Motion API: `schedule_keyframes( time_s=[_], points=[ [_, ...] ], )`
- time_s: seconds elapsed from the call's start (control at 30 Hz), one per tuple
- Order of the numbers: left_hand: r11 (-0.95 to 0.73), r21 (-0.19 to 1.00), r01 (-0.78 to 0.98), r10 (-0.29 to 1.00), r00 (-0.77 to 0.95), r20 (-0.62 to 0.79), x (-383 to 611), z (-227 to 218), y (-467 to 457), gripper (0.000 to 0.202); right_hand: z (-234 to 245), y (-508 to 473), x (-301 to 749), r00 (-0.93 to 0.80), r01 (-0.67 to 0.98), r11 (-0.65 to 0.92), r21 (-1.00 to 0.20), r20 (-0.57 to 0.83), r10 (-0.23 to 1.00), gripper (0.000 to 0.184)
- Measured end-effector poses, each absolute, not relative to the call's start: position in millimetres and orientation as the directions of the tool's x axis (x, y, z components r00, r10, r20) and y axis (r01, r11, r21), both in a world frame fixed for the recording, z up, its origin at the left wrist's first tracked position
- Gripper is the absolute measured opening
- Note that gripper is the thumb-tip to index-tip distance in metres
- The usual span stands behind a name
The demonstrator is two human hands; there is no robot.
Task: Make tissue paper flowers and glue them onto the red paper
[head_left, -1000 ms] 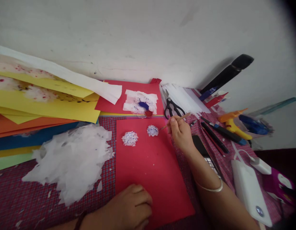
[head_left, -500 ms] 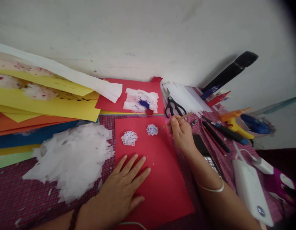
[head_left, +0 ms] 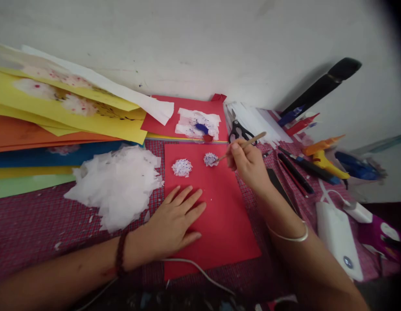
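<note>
A sheet of red paper lies on the table with two round clumps of white paper bits specked with blue on it, the left clump and the right clump. My left hand rests flat on the sheet's left side, fingers spread, holding nothing. Pinched in my right hand is a thin wooden paintbrush, its tip at the right clump's edge. Behind the sheet, a white paper piece carries blue paint and red paint.
A heap of white paper scraps sits left of the sheet, near stacked coloured papers. Black scissors, pens, a yellow glue gun and a white power bank lie rightward. A cable crosses the front.
The paintbrush tip has moved left from beside the right clump to its edge, and the brush is tilted more steeply. My left hand stays on the sheet. The whole view has shifted slightly.
</note>
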State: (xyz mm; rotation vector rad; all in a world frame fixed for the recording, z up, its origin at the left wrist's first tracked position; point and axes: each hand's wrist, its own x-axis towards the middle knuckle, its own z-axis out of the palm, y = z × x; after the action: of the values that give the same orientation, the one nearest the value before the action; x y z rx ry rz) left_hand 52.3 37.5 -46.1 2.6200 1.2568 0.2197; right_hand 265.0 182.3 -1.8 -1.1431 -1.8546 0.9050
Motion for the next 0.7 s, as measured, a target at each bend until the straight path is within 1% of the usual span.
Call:
schedule_keyframes(
  time_s=[0.1, 0.17, 0.2, 0.3, 0.33, 0.37, 0.43, 0.53, 0.57, 0.6, 0.7],
  points=[
    [-0.592, 0.285, 0.754, 0.793, 0.608, 0.041, 55, -41, 36, 0.072, 8, 169, 266, -0.402, 0.374, 0.387, -0.843, 0.229, 0.886, 0.037],
    [-0.594, 0.28, 0.754, 0.795, 0.603, 0.062, 56, -41, 36, 0.071, 9, 155, 269, -0.487, 0.388, 0.407, -0.827, 0.19, 0.852, 0.036],
    [-0.597, 0.273, 0.754, 0.794, 0.603, 0.071, 57, -41, 37, 0.065, 7, 147, 271, -0.52, 0.401, 0.414, -0.817, 0.169, 0.837, 0.035],
    [-0.615, 0.247, 0.749, 0.782, 0.62, 0.066, 56, -40, 43, 0.034, -3, 117, 283, -0.584, 0.466, 0.459, -0.757, 0.126, 0.802, 0.028],
    [-0.621, 0.239, 0.747, 0.777, 0.627, 0.056, 56, -39, 45, 0.027, -6, 106, 288, -0.604, 0.492, 0.484, -0.724, 0.118, 0.789, 0.026],
    [-0.626, 0.23, 0.745, 0.772, 0.634, 0.045, 55, -37, 44, 0.024, -9, 96, 293, -0.624, 0.515, 0.513, -0.687, 0.11, 0.774, 0.025],
    [-0.635, 0.205, 0.745, 0.765, 0.644, 0.029, 54, -30, 37, 0.03, -13, 75, 304, -0.666, 0.548, 0.57, -0.612, 0.093, 0.74, 0.022],
    [-0.663, 0.175, 0.728, 0.74, 0.672, 0.009, 55, -19, 11, 0.053, -18, 47, 317, -0.721, 0.564, 0.651, -0.507, 0.082, 0.689, 0.01],
    [-0.68, 0.176, 0.712, 0.722, 0.692, -0.005, 55, -16, 0, 0.058, -19, 40, 320, -0.742, 0.561, 0.681, -0.471, 0.078, 0.666, 0.008],
    [-0.694, 0.18, 0.698, 0.706, 0.708, -0.026, 56, -14, -11, 0.059, -20, 33, 322, -0.765, 0.552, 0.711, -0.436, 0.074, 0.639, 0.012],
    [-0.684, 0.158, 0.712, 0.709, 0.7, -0.086, 57, -10, -34, 0.051, -23, 19, 324, -0.82, 0.521, 0.778, -0.351, 0.045, 0.57, 0.028]
  ],
)
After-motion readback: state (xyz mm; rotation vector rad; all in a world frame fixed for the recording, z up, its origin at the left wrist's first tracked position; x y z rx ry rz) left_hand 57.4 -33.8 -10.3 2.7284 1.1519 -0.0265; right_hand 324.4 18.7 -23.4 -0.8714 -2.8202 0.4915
